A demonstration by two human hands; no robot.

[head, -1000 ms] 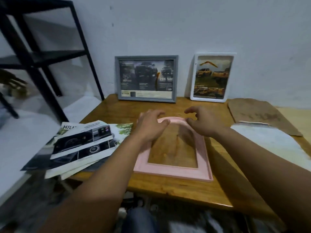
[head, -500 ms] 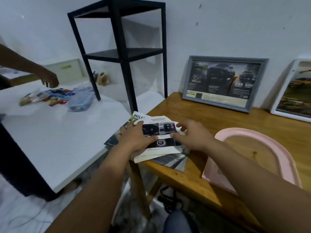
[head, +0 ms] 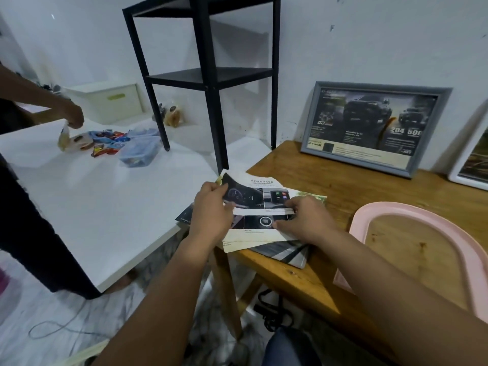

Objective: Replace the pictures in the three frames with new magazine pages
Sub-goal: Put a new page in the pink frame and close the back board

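A: Head view first; where are the hands?
B: Both on the pages [head: 260,207] at the near left corner of the wooden table [head: 311,281]; the left hand [head: 211,215] pinches the top sheet's left edge, thumb over it; the right hand [head: 303,220] grips the right side, fingers curled on the paper.
A: And the frames?
B: The pink frame [head: 356,223] lies flat to the right of the pile, bare wood showing through its opening; the grey frame [head: 314,112] leans on the wall behind, holding a dark truck advert; the white frame [head: 467,154] leans beside it, cut off by the picture edge.
A: Anything else?
B: A black shelf [head: 208,75] stands left of the table; a white table [head: 92,207] carries snack packets [head: 105,141] and a tub [head: 140,154]; another person's hand [head: 75,114] holds a wrapper over them.
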